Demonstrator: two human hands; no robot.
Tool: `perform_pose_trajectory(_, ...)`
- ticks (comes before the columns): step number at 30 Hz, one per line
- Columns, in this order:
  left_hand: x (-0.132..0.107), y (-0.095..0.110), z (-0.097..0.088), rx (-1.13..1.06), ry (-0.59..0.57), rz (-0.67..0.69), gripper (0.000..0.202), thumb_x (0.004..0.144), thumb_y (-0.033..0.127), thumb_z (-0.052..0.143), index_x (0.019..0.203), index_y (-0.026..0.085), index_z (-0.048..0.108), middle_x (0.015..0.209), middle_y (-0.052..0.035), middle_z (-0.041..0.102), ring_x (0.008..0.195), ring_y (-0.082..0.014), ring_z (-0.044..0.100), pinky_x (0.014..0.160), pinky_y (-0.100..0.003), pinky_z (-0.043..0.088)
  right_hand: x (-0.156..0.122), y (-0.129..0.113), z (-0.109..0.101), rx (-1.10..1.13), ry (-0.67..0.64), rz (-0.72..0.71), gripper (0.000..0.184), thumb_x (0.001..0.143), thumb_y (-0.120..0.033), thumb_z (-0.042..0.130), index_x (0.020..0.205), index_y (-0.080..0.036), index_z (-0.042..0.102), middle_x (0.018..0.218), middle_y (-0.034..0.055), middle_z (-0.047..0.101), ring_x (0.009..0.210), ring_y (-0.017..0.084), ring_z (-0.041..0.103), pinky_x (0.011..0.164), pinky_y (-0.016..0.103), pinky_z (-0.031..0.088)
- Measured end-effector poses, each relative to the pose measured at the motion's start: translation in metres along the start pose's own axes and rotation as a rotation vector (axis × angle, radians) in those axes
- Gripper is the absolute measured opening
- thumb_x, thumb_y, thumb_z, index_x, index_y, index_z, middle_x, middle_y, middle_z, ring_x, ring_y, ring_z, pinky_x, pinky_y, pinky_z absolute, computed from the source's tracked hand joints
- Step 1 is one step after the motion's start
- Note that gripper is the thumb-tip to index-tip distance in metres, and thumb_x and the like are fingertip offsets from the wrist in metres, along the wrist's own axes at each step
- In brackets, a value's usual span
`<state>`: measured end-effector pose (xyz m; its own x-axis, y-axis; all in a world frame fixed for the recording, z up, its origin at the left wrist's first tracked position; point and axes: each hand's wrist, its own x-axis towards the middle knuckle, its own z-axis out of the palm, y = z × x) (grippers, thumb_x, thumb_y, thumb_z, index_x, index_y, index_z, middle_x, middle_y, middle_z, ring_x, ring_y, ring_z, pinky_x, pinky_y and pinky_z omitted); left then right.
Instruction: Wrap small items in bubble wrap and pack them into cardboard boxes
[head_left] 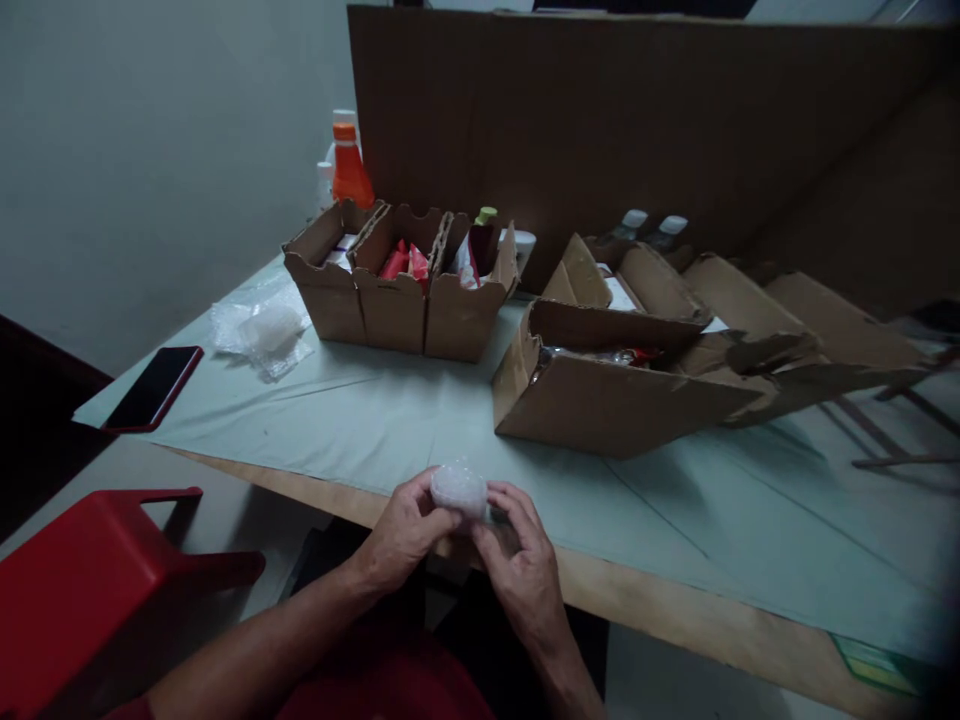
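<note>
Between my two hands, at the table's front edge, is a small rounded bundle of bubble wrap (459,488); whatever lies inside it cannot be made out. My left hand (409,525) grips its left side, thumb across the near face. On the other side my right hand (521,545) pinches it with thumb and fingers. More bubble wrap (262,330) lies loosely crumpled on the table's far left, well apart from my hands.
A phone (154,388) lies at the left table corner. Cardboard bins (394,315) hold red packets, with an orange bottle (349,170) behind. More cardboard boxes (600,405) stand to the right, before a tall cardboard panel (637,120). A red stool (90,580) sits lower left.
</note>
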<state>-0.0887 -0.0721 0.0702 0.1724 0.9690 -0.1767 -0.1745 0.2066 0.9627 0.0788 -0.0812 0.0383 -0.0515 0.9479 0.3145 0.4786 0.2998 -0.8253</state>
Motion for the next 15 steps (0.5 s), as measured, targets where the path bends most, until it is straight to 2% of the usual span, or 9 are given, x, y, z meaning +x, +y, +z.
perform_pose_trajectory(3, -0.002, 0.001, 0.006, 0.245, -0.038, 0.125, 0.029, 0.078, 0.017, 0.057, 0.105, 0.017, 0.067, 0.101, -0.0051, 0.071, 0.094, -0.0197, 0.064, 0.087, -0.031, 0.051, 0.006, -0.009, -0.024, -0.036, -0.111, 0.0, 0.062, 0.083, -0.03, 0.071, 0.14, -0.025, 0.05, 0.134, 0.0113, 0.061, 0.107, 0.023, 0.066, 0.093, 0.038, 0.056)
perform_pose_trajectory(5, -0.002, 0.0, 0.009, 0.395, -0.08, 0.218, 0.035, 0.076, 0.011, 0.054, 0.107, 0.019, 0.067, 0.103, -0.0055, 0.071, 0.096, -0.0203, 0.064, 0.088, -0.032, 0.051, 0.011, -0.019, -0.036, -0.064, -0.217, -0.053, 0.07, 0.081, -0.026, 0.073, 0.144, -0.028, 0.045, 0.136, 0.009, 0.062, 0.112, 0.023, 0.066, 0.095, 0.037, 0.055)
perform_pose_trajectory(8, -0.002, -0.006, 0.013, 0.499, -0.123, 0.253, 0.043, 0.073, 0.007, 0.051, 0.11, 0.02, 0.066, 0.107, -0.0063, 0.071, 0.097, -0.0207, 0.065, 0.087, -0.033, 0.053, 0.017, -0.03, -0.047, -0.139, -0.265, -0.187, 0.042, 0.083, -0.02, 0.07, 0.123, -0.029, 0.063, 0.123, 0.0051, 0.07, 0.114, 0.023, 0.065, 0.096, 0.036, 0.053)
perform_pose_trajectory(12, 0.002, -0.004, 0.011, 0.564, -0.232, 0.23, 0.052, 0.075, 0.012, 0.058, 0.126, 0.022, 0.058, 0.116, -0.0083, 0.07, 0.1, -0.023, 0.068, 0.087, -0.035, 0.057, 0.018, -0.024, -0.062, -0.235, -0.206, -0.248, 0.017, 0.087, -0.018, 0.065, 0.101, -0.025, 0.067, 0.104, 0.0033, 0.075, 0.094, 0.02, 0.069, 0.082, 0.033, 0.056)
perform_pose_trajectory(15, 0.016, 0.018, 0.01, 0.662, -0.211, 0.443, 0.064, 0.076, 0.017, 0.064, 0.138, 0.025, 0.049, 0.133, -0.0117, 0.062, 0.12, -0.0287, 0.061, 0.101, -0.045, 0.053, 0.014, -0.012, -0.084, -0.271, -0.172, -0.216, 0.006, 0.088, -0.025, 0.066, 0.094, -0.025, 0.067, 0.088, 0.001, 0.075, 0.079, 0.019, 0.07, 0.071, 0.03, 0.057)
